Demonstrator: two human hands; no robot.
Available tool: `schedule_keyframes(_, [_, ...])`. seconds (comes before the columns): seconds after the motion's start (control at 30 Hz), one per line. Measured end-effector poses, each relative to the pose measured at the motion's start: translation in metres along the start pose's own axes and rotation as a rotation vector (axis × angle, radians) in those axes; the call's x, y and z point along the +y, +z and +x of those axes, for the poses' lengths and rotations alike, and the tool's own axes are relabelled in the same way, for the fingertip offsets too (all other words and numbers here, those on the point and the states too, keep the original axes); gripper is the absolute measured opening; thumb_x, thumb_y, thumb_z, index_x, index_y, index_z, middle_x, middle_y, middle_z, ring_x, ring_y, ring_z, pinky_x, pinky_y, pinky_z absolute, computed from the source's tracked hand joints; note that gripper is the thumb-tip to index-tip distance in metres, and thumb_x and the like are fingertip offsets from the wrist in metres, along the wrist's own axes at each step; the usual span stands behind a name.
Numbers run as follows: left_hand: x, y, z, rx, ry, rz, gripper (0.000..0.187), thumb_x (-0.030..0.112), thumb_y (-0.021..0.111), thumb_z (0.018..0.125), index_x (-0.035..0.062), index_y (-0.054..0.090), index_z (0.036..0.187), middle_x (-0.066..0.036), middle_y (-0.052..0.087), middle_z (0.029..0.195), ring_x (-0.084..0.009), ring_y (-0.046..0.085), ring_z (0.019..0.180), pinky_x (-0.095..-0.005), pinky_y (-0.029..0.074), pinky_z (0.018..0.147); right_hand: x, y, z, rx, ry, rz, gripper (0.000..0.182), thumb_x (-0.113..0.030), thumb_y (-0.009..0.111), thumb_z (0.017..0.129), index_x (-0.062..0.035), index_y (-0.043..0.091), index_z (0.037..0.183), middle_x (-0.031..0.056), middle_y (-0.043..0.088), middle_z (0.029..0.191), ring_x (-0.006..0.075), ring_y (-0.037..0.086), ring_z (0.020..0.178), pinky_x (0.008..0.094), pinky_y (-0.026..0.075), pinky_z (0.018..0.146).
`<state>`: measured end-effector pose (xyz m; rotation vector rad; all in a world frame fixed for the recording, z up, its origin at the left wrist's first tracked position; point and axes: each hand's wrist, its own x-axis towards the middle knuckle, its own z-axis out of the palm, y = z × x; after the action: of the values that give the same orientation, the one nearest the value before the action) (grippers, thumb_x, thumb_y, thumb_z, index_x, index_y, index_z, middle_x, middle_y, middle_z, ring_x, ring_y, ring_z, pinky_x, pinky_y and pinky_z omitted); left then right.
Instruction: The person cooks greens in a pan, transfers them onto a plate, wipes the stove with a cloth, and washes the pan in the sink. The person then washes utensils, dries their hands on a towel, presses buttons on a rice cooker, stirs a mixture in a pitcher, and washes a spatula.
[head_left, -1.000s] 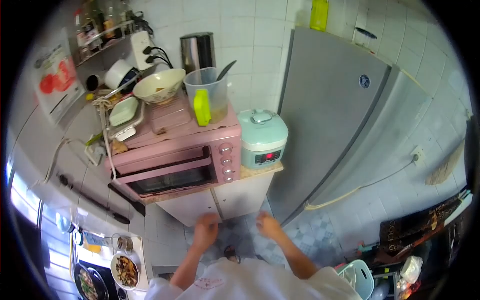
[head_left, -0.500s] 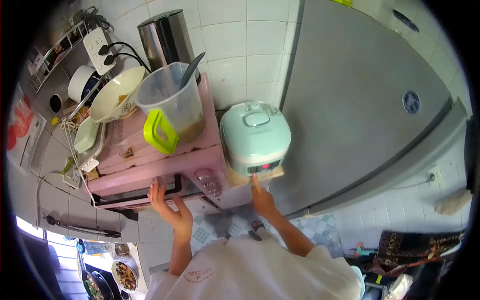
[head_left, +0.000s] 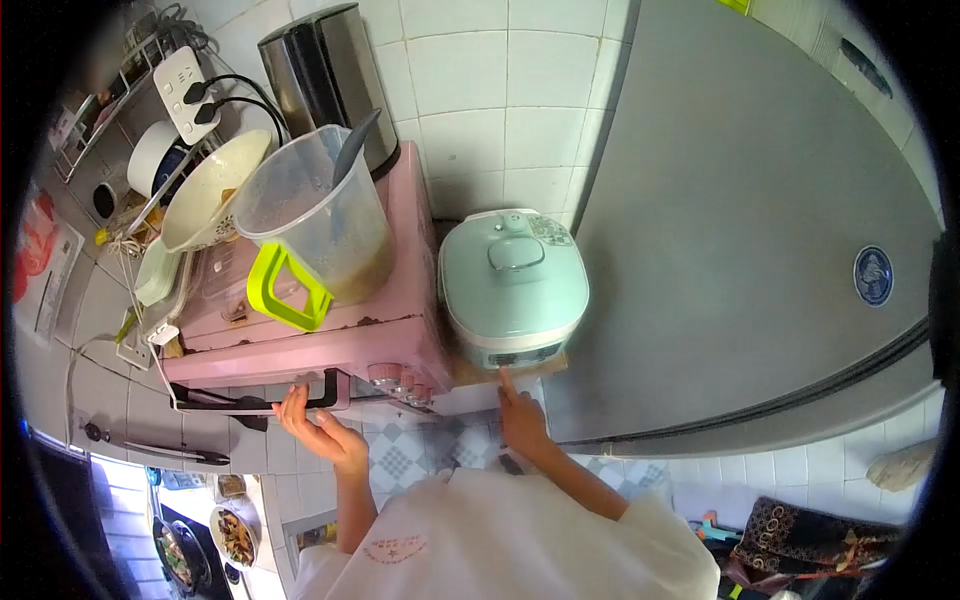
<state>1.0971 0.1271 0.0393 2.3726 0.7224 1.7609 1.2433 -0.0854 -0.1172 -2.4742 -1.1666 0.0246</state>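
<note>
My right hand (head_left: 522, 422) points its index finger up at the front lower edge of a pale mint-green rice cooker (head_left: 515, 285), fingertip right at the dark control panel (head_left: 528, 355). The cooker's lid is down. In front of a pink toaster oven (head_left: 300, 345), my left hand (head_left: 322, 436) has its fingers extended and holds nothing, fingertips beside the black door handle (head_left: 332, 390). A clear plastic pitcher (head_left: 305, 205) with a lime-green handle stands on the oven, with a dark grey utensil (head_left: 355, 150) and some brownish contents inside.
A large grey refrigerator (head_left: 740, 230) rises right of the cooker. Behind the pitcher stands a steel-and-black canister (head_left: 330, 90); left of it are a cream bowl (head_left: 215, 195) and a power strip (head_left: 188, 95). At lower left, a pan (head_left: 180, 555) holds food beside a dish (head_left: 233, 535).
My left hand has lowered slightly and turned its palm more upward. The red light on the cooker's panel no longer shows. My right index finger stays at the panel; the view has shifted a little.
</note>
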Motion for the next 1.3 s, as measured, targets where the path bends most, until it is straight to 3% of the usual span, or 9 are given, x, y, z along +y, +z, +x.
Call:
schedule_keyframes(0.1, [0.001,0.0,0.001,-0.008,-0.004,0.003,0.03,0.014,0.034,0.087,-0.0017,0.045,0.111,-0.013,0.051,0.107,-0.0284,0.042,0.107,-0.0475,0.014,0.102,-0.002,0.001,0.001,-0.017,0.029,-0.053,0.045,-0.007,0.057,0.067,0.0077,0.049,0.108,0.0131,0.014,0.14,0.0296,0.051,0.072,0.0413,0.044,0.062])
schedule_keyframes(0.3, [-0.003,0.001,-0.001,-0.003,0.025,0.01,0.031,0.014,0.034,0.087,-0.0016,0.044,0.111,-0.013,0.051,0.108,-0.0287,0.042,0.107,-0.0477,0.014,0.102,-0.008,-0.003,0.0,0.0,0.062,0.001,0.041,-0.003,0.055,0.067,0.0084,0.051,0.105,0.0067,0.015,0.141,0.0298,0.051,0.069,0.0409,0.044,0.058])
schedule_keyframes(0.73, [-0.009,-0.003,-0.002,-0.014,0.061,-0.03,0.027,0.013,0.037,0.084,-0.0005,0.048,0.105,-0.012,0.051,0.105,-0.029,0.043,0.106,-0.0483,0.015,0.1,-0.017,-0.001,-0.001,0.036,0.075,-0.029,0.03,-0.003,0.055,0.066,0.0072,0.055,0.094,0.0109,0.012,0.141,0.0302,0.051,0.069,0.0411,0.045,0.057])
schedule_keyframes(0.83, [-0.011,-0.003,-0.005,-0.007,0.056,-0.039,0.027,0.014,0.037,0.083,0.0003,0.048,0.104,-0.012,0.051,0.104,-0.0285,0.043,0.105,-0.0481,0.015,0.1,-0.026,-0.013,0.0,-0.001,0.1,-0.02,0.022,-0.006,0.057,0.067,0.0026,0.058,0.087,0.0146,0.031,0.133,0.0298,0.054,0.068,0.0411,0.046,0.06])
schedule_keyframes(0.9, [-0.014,-0.002,-0.006,-0.025,0.069,-0.045,0.028,0.015,0.037,0.085,-0.0005,0.048,0.106,-0.013,0.05,0.105,-0.0295,0.042,0.105,-0.0484,0.016,0.1,-0.035,-0.027,0.001,0.258,0.022,0.205,0.013,-0.009,0.058,0.068,-0.002,0.058,0.079,0.0149,0.055,0.107,0.029,0.056,0.066,0.0396,0.047,0.062])
schedule_keyframes(0.93, [-0.014,-0.002,-0.005,-0.032,0.065,-0.046,0.027,0.015,0.037,0.084,0.0005,0.048,0.104,-0.013,0.05,0.104,-0.0289,0.043,0.105,-0.0481,0.016,0.099,-0.044,-0.044,0.01,0.291,0.15,0.357,0.007,-0.01,0.058,0.069,-0.0054,0.057,0.074,0.0125,0.061,0.08,0.0282,0.058,0.065,0.0371,0.047,0.062])
schedule_keyframes(1.0, [-0.015,-0.001,-0.005,-0.02,0.067,-0.048,0.026,0.014,0.038,0.084,0.0008,0.048,0.104,-0.012,0.051,0.104,-0.0286,0.043,0.105,-0.0479,0.016,0.099,-0.051,-0.1,0.041,0.611,-0.108,0.317,0.005,-0.01,0.058,0.071,-0.0051,0.057,0.073,0.0122,0.059,0.075,0.0291,0.057,0.065,0.0368,0.046,0.06])
schedule_keyframes(1.17, [-0.018,0.0,-0.008,-0.015,0.076,-0.054,0.025,0.014,0.039,0.083,0.0013,0.048,0.102,-0.012,0.051,0.104,-0.0283,0.043,0.105,-0.0474,0.016,0.099,-0.027,-0.181,0.139,0.696,-0.186,-0.041,0.037,-0.02,0.062,0.071,-0.0016,0.052,0.102,0.0179,0.048,0.105,0.0337,0.044,0.096,0.0412,0.037,0.08])
schedule_keyframes(1.3, [-0.027,0.001,-0.012,-0.004,0.113,-0.058,0.025,0.014,0.039,0.082,0.0016,0.048,0.102,-0.012,0.051,0.103,-0.0287,0.043,0.104,-0.0472,0.016,0.099,0.004,-0.159,0.174,0.498,-0.209,-0.107,0.046,-0.027,0.063,0.072,-0.0033,0.05,0.109,0.0177,0.047,0.104,0.0336,0.042,0.096,0.041,0.036,0.081])
